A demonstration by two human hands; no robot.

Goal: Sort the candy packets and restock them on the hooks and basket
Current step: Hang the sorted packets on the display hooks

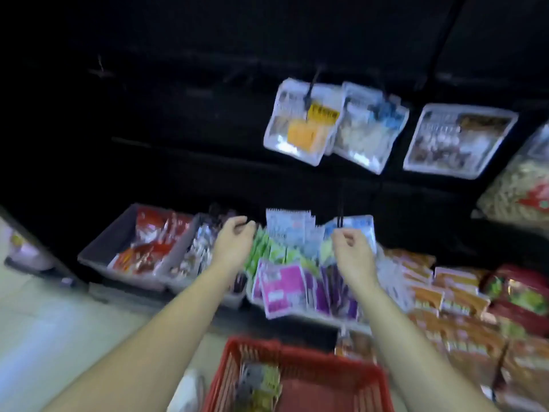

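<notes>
A dark display wall [178, 114] carries hooks [312, 84] with white candy packets [300, 126] hanging in a row; beneath it, grey bins [98, 254] hold red, green and purple packets [282, 289] (all blurred). The left hand [234, 237] hovers above the bins, fingers curled towards the thumb, nothing visible between them; the right hand [352, 248] is raised just beside a pale blue packet [361, 226] on a lower hook [341, 215], fingers curled, and whether they pinch it I cannot tell. A red basket [297, 356] sits nearest the camera, a few packets in its left end.
</notes>
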